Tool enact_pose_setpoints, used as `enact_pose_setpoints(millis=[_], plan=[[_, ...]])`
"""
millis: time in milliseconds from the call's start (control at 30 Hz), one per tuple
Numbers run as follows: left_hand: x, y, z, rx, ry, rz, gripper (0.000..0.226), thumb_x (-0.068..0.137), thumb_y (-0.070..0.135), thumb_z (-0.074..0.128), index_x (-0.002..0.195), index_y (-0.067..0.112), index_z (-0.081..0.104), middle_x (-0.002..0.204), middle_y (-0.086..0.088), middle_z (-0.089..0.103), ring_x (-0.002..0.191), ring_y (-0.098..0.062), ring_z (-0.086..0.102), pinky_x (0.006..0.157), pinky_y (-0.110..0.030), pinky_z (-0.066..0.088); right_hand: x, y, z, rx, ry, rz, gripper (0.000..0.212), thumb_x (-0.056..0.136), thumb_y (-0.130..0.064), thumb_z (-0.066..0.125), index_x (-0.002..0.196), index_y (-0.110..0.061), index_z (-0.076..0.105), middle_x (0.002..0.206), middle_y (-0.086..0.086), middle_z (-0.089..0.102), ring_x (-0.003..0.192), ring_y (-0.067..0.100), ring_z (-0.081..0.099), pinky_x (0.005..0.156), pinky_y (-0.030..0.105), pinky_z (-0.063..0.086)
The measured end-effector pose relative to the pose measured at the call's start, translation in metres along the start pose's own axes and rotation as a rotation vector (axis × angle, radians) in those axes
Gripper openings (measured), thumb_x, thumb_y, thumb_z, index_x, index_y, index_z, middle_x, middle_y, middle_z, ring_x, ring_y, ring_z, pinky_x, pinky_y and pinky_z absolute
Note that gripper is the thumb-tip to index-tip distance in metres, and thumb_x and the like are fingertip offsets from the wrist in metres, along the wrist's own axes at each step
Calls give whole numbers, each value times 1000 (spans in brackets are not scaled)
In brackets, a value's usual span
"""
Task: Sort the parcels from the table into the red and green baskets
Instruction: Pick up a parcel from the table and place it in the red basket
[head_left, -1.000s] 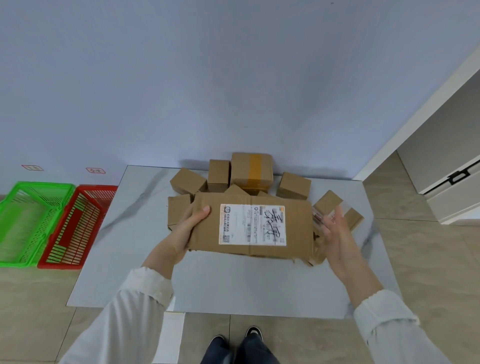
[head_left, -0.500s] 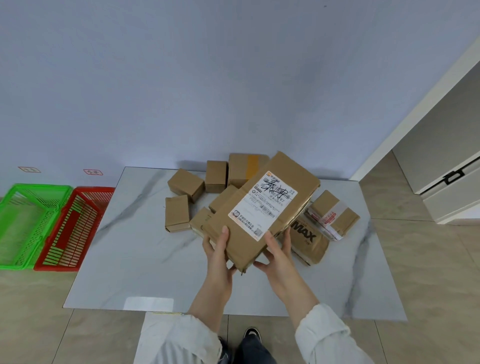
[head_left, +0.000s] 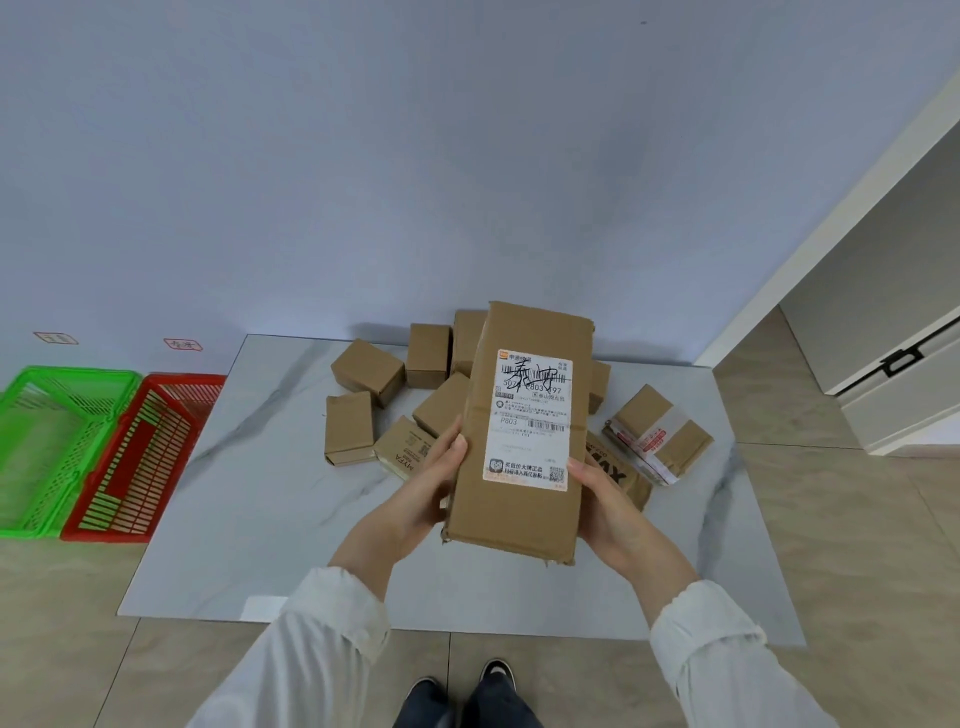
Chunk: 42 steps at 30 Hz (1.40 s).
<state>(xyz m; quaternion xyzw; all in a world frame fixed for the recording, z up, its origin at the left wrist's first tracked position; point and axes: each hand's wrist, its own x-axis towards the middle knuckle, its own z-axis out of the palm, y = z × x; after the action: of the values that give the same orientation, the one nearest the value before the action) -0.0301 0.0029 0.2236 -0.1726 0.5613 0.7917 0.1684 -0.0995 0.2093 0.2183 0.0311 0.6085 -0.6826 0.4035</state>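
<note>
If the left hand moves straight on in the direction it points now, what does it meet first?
Likely the small tilted box just beyond the left hand, which grips the long parcel; the hand may be raised enough to pass over it.

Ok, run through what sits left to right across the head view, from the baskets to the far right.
green basket → red basket → leftmost small parcel → left hand → large labelled parcel, held in both hands → right hand → white cabinet
</note>
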Motion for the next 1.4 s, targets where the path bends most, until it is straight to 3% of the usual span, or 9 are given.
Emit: enact_pose_setpoints(millis=[67, 200, 300, 400, 533, 667, 1067, 1300, 1400], plan=[[1, -8, 5, -29, 1, 5, 91, 58, 79, 63, 138, 56, 27, 144, 18, 43, 134, -15, 42, 110, -49, 35, 0, -1, -1, -3, -7, 0, 108, 50, -64, 78, 144, -34, 33, 131, -4, 60, 126, 24, 50, 100, 49, 44], [2, -19, 12, -109, 44, -11, 98, 56, 77, 64, 141, 51, 25, 146, 16, 41, 134, -13, 41, 112, -46, 34, 2, 4, 1, 41, 48, 7, 109, 50, -72, 74, 144, -34, 32, 130, -6, 60, 124, 19, 53, 105, 43, 42], [3, -25, 21, -149, 95, 1, 97, 61, 73, 62, 144, 49, 19, 145, 14, 43, 130, -12, 45, 111, -42, 35, 1, 9, 11, 137, 83, -8, 78, 70, -70, 57, 138, -32, 45, 128, -2, 62, 118, 18, 58, 103, 41, 44], [5, -34, 25, -177, 154, -15, 102, 58, 81, 60, 145, 47, 21, 144, 13, 45, 128, -12, 48, 106, -39, 40, -1, 10, 23, 193, 92, -7, 51, 88, -58, 34, 126, -29, 55, 117, -3, 68, 105, 13, 65, 84, 29, 54], [2, -34, 27, -189, 258, -36, 49, 88, 67, 28, 125, 43, 51, 114, 16, 68, 105, -3, 64, 80, -23, 51, 6, 11, 32, 179, 72, 12, 62, 77, -61, 35, 125, -28, 55, 115, -4, 68, 102, 10, 65, 83, 27, 52], [-5, -31, 20, -204, 339, -47, 47, 93, 61, 13, 107, 48, 56, 94, 22, 72, 87, 3, 69, 65, -16, 52, 18, 15, 42, 155, 29, 47, 52, 90, -56, 29, 124, -28, 56, 111, -5, 70, 100, 9, 67, 85, 28, 50], [-85, -44, -45, -415, 609, 121, 50, 95, 56, 22, 129, 35, 52, 120, 9, 66, 109, -7, 62, 73, -16, 54, 32, 27, 147, -28, -216, 195, 48, 91, -57, 30, 110, -29, 64, 107, -4, 72, 102, 14, 66, 91, 33, 49], [-174, -60, -118, -521, 725, 213, 48, 92, 63, 26, 123, 40, 56, 114, 13, 69, 104, -6, 65, 73, -23, 54, 16, 54, 262, -197, -317, 209, 47, 93, -57, 27, 110, -31, 63, 98, -9, 73, 95, 8, 67, 77, 27, 50], [-215, -74, -155, -583, 804, 248, 73, 75, 78, 46, 137, 41, 40, 138, 11, 53, 122, -10, 54, 92, -32, 51, 9, 72, 313, -249, -377, 205, 46, 94, -57, 25, 107, -33, 62, 91, -13, 74, 85, 3, 69, 70, 24, 50]])
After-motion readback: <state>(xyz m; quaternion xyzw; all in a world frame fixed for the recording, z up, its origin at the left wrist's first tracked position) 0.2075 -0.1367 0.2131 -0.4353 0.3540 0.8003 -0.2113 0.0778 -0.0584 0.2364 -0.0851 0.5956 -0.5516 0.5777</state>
